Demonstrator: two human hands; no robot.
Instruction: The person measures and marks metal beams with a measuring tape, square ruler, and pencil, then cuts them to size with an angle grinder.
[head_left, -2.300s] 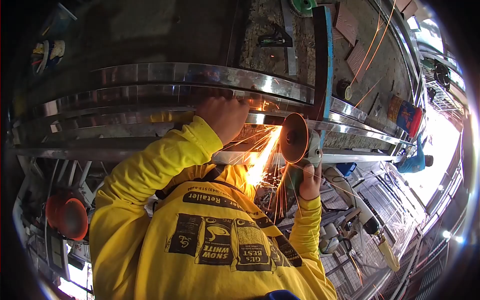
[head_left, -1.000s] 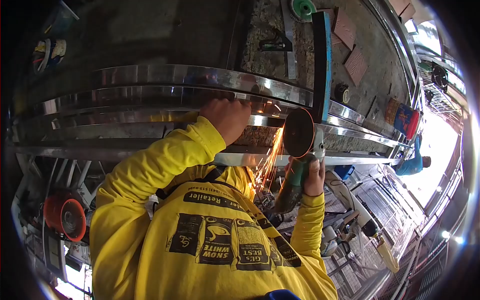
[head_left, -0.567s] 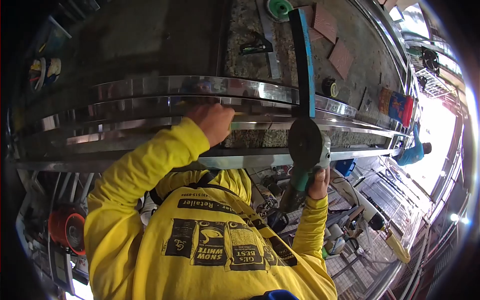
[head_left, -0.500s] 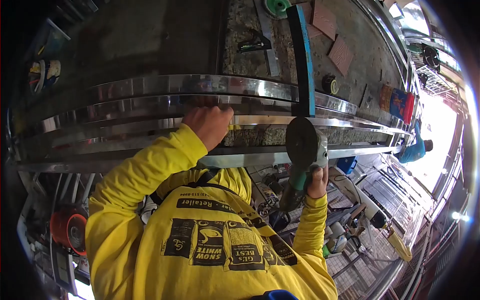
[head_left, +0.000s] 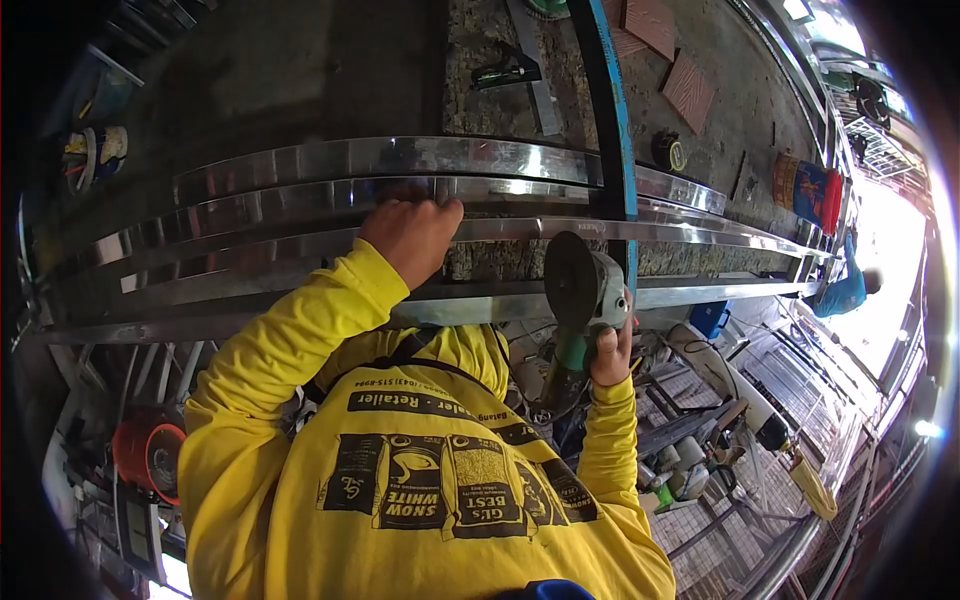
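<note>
My left hand (head_left: pixel 412 238) is closed over a shiny metal tube (head_left: pixel 510 230), one of several lying side by side across the work surface. Its knuckles face up and the fingertips are hidden. My right hand (head_left: pixel 612 345) grips an angle grinder (head_left: pixel 596 290) with a green body, held upright close to my chest. The dark disc (head_left: pixel 572 278) is at the near edge of the tube; whether it touches cannot be made out. A dark bar with a blue edge (head_left: pixel 612 110) crosses the tubes just beyond the grinder.
A combination square (head_left: pixel 505 75), a tape measure (head_left: pixel 668 152) and reddish wood-grain pieces (head_left: pixel 690 100) lie on the bench (head_left: pixel 330 80). A near metal rail (head_left: pixel 470 308) runs before my body. An orange round object (head_left: pixel 150 455) stands lower left. Another person in blue (head_left: pixel 843 290) is far right.
The tube under my left hand now shows a wide shiny face where a narrower one showed. The grinder has shifted left, away from the blue-edged bar's end. My left hand stays closed.
</note>
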